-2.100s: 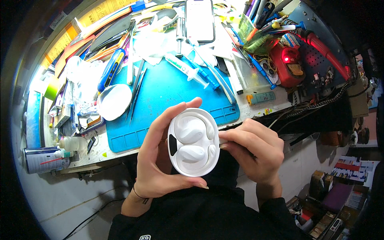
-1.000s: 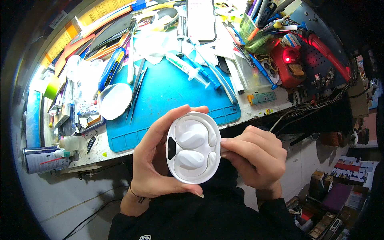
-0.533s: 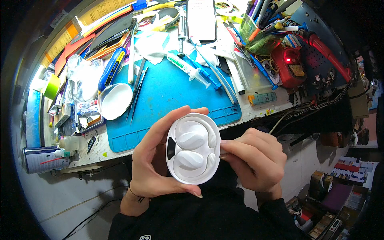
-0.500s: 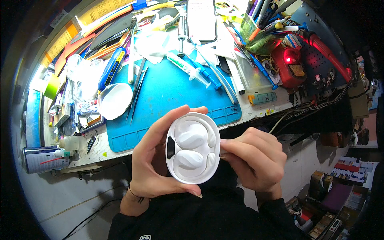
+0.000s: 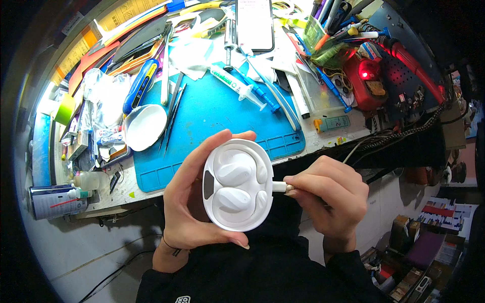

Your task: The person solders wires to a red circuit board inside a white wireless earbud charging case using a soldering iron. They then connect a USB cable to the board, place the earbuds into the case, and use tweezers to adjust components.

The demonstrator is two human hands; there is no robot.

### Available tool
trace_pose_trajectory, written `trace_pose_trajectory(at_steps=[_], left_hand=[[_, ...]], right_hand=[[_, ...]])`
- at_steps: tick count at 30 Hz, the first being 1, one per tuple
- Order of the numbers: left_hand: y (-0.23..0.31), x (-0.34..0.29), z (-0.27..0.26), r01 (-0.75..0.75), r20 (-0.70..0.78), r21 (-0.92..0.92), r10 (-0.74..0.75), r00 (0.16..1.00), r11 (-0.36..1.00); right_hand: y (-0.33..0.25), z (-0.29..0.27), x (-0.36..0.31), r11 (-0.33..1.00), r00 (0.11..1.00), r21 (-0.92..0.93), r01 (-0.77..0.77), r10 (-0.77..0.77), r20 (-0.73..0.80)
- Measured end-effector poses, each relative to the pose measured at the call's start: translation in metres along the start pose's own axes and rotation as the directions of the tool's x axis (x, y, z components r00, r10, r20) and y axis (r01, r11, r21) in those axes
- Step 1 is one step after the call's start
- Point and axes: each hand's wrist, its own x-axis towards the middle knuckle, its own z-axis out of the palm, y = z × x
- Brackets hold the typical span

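My left hand (image 5: 188, 202) is wrapped around a white oval earbud charging case (image 5: 218, 219), held level in front of my chest. Two white earbuds (image 5: 235, 170) sit in its recesses, and a dark window shows on its left side. At the case's right edge is a white cable plug (image 5: 281, 187), its tip meeting the case; how deep it goes in cannot be seen. My right hand (image 5: 331, 197) pinches the rear of this plug between thumb and fingers. A pale cable (image 5: 355, 150) shows beyond that hand.
Behind the case lies a blue work mat (image 5: 202, 118) with a white oval shell (image 5: 145, 127), tweezers (image 5: 174, 113), a syringe (image 5: 237, 87) and a blue utility knife (image 5: 141, 86). A red soldering-iron station (image 5: 365, 83) stands at the right. A spray can (image 5: 55, 202) lies at the left edge.
The case has shifted slightly left in my left hand. My right hand has moved a little to the right, and the white plug now shows between its fingers and the case.
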Motion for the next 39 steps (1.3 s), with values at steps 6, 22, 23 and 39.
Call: trace_pose_trajectory(at_steps=[6, 22, 23, 39], left_hand=[[0.001, 0.0, 0.001, -0.009, 0.0, 0.016, 0.009, 1.0, 1.0], [0.002, -0.001, 0.005, 0.038, 0.048, -0.021, -0.036, 0.998, 0.999], [0.002, -0.001, 0.004, 0.042, 0.051, -0.038, -0.04, 0.998, 0.998], [0.002, 0.0, 0.002, 0.055, 0.054, 0.01, -0.055, 0.997, 0.998]], right_hand=[[0.0, -0.001, -0.001, 1.0, 1.0, 0.002, 0.016, -0.016, 0.003], [-0.002, 0.003, 0.001, 0.999, 0.998, 0.051, -0.001, -0.002, 0.067], [-0.002, 0.002, 0.001, 0.999, 0.996, 0.053, 0.011, -0.016, 0.092], [-0.007, 0.006, 0.001, 0.999, 0.998, -0.014, 0.034, -0.033, 0.049]])
